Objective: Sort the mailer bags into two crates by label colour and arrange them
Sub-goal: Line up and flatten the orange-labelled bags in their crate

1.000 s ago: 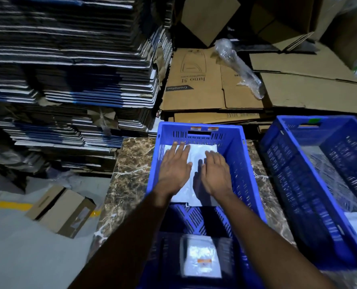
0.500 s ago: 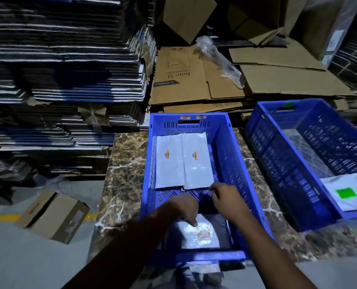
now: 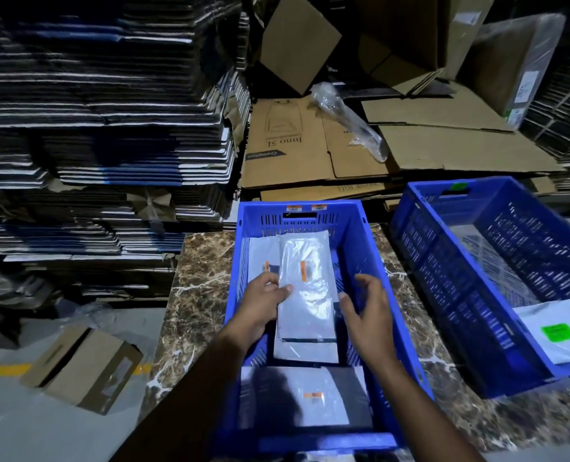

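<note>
Stacks of flattened cardboard (image 3: 103, 128) fill the dim background beyond a marble counter (image 3: 197, 281). Both hands are inside the near blue crate (image 3: 353, 235). The left hand (image 3: 260, 305) pinches the left edge of a silver mailer (image 3: 307, 295) with an orange label, thumb on top. The right hand (image 3: 367, 311) hovers just right of that mailer, fingers loosely spread and holding nothing. Another orange-labelled mailer (image 3: 260, 255) lies beyond the left hand, partly under the held one, and a third (image 3: 297, 398) sits under the wrists. To the right of the right hand, well apart, a second crate (image 3: 420, 228) holds a green-labelled mailer (image 3: 560, 331). The step looks like arranging (sorting seems largely done here); next the held mailer needs laying flat and square beside its neighbour.
</note>
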Motion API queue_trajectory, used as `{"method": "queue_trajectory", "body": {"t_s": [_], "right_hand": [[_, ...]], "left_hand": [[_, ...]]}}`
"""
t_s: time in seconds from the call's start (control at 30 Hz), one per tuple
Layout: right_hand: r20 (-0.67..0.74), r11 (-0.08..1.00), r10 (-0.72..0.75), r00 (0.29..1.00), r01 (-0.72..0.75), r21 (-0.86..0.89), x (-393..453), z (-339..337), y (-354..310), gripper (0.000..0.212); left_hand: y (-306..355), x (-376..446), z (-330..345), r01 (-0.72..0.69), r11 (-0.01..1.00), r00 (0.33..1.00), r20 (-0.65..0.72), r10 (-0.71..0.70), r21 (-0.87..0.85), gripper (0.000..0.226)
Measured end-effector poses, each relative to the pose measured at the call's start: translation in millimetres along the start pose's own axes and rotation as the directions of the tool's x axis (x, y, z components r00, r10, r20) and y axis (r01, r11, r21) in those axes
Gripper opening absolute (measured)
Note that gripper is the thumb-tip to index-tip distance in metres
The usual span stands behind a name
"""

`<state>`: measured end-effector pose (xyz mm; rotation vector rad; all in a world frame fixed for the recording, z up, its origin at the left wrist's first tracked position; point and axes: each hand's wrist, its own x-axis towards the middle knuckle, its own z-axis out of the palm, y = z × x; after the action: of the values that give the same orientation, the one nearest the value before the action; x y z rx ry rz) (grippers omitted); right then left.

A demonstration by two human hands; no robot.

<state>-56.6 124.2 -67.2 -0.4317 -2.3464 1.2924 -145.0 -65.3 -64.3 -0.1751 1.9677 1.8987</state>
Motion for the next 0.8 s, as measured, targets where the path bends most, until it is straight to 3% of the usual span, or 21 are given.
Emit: {"method": "queue_trajectory", "body": {"t_s": [0.07, 0.13, 0.2, 0.27, 0.3, 0.37, 0.4, 0.47, 0.53, 0.63, 0.7, 0.8], "right_hand": [[0.194, 0.972, 0.154, 0.969, -0.184, 0.148, 3, 6, -7, 0.046], [0.258, 0.947, 0.218, 0.941, -0.268, 0.176, 7, 16, -6, 0.050], [0.231, 0.957, 0.215, 0.949, -0.252, 0.143, 14, 24, -1, 0.049], [0.212, 0.961, 0.219, 0.953, -0.248, 0.122, 26, 31, 1, 0.046], [0.210, 0.961, 0.224, 0.952, -0.252, 0.116, 31, 33, 1, 0.045], [0.220, 0.966, 0.207, 0.953, -0.235, 0.108, 45, 43, 0, 0.041], [0.231, 0.972, 0.183, 0.956, -0.211, 0.103, 51, 50, -1, 0.039], [0.261, 0.984, 0.127, 0.957, -0.154, 0.086, 60, 70, -4, 0.034], [0.297, 0.986, 0.106, 0.949, -0.139, 0.091, 67, 92, -6, 0.029], [0.375, 0.993, 0.106, 0.921, -0.121, 0.016, 75, 124, -8, 0.027], [0.435, 0.984, 0.060, 0.898, 0.020, -0.179, 79, 140, -4, 0.032], [0.387, 0.866, -0.080, 0.918, 0.257, -0.430, 86, 150, 2, 0.025]], "left_hand": [[6, -2, 5, 0.022, 0.989, 0.999, -0.024, -0.026, -0.149, 0.015], [7, -3, 8, 0.024, 0.986, 0.999, -0.026, -0.029, -0.163, 0.015], [8, 1, 5, -0.007, 0.998, 0.999, -0.050, 0.004, -0.059, 0.019], [13, 8, -4, -0.119, 0.983, 0.985, -0.111, 0.135, 0.143, 0.023], [18, 11, -10, -0.198, 0.926, 0.958, -0.138, 0.252, 0.321, 0.024], [28, 19, -25, -0.300, 0.651, 0.859, -0.099, 0.502, 0.697, 0.032], [33, 24, -32, -0.307, 0.510, 0.824, -0.043, 0.564, 0.804, 0.037], [41, 33, -43, -0.221, 0.339, 0.849, 0.009, 0.529, 0.915, 0.048], [43, 41, -49, -0.104, 0.273, 0.920, -0.012, 0.392, 0.956, 0.060], [39, 49, -48, -0.054, 0.275, 0.968, -0.018, 0.250, 0.960, 0.067], [39, 49, -46, -0.055, 0.263, 0.962, -0.020, 0.273, 0.963, 0.067], [36, 49, -47, -0.080, 0.296, 0.948, -0.019, 0.318, 0.952, 0.065]]}}
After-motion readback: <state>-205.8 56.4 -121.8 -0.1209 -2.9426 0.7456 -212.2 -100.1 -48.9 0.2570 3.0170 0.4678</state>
